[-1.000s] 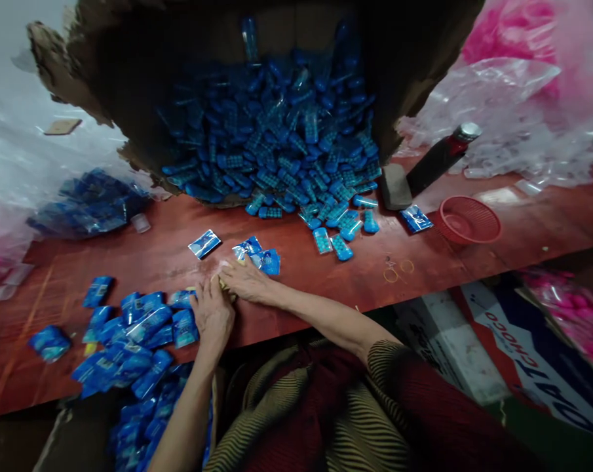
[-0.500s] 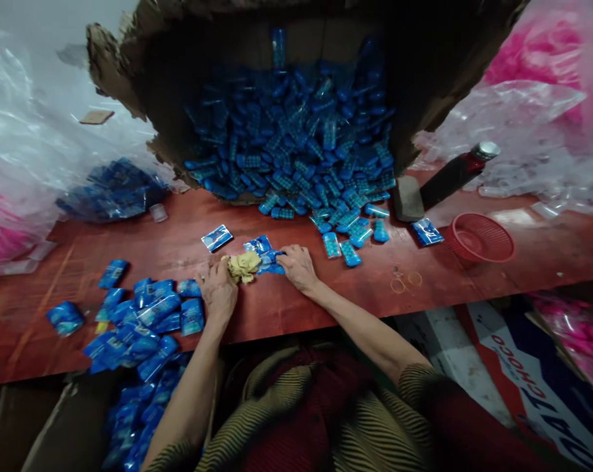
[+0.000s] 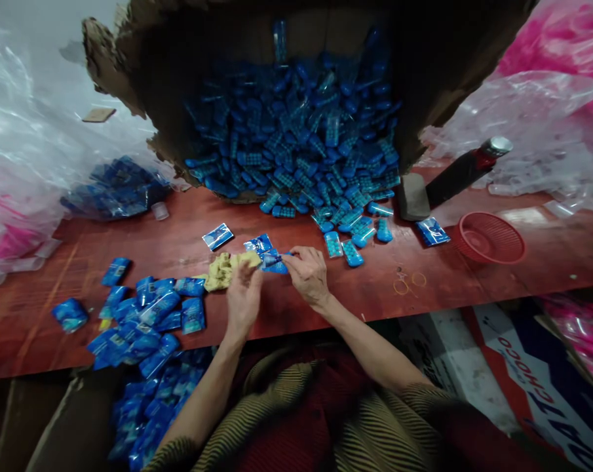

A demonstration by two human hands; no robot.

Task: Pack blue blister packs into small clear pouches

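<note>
A crumpled yellow cloth-like lump [image 3: 219, 272] lies on the red tabletop in front of me. My left hand [image 3: 244, 298] is just right of it, fingers apart and slightly blurred, with a yellow flap behind the fingertips. My right hand [image 3: 308, 272] pinches the end of a small blue packet [image 3: 272, 260] between thumb and fingers. Touching that one from behind is another blue packet [image 3: 257, 244], lying flat. A further blue-and-white packet [image 3: 218, 236] rests apart, farther to the left. Left of my left hand, blue pouches [image 3: 151, 308] are heaped near the table edge.
A torn cardboard box [image 3: 168, 98] at the back spills blue capped containers [image 3: 301, 151] onto the table. To the right stand a grey block [image 3: 414, 196], a dark bottle [image 3: 460, 172] and a red basket [image 3: 491, 239]. More pouches [image 3: 161, 400] lie below the table edge.
My left hand has moved right, off the yellow lump's left side to its right. The lump has shifted left and spread out. My right hand still pinches the blue packet.
</note>
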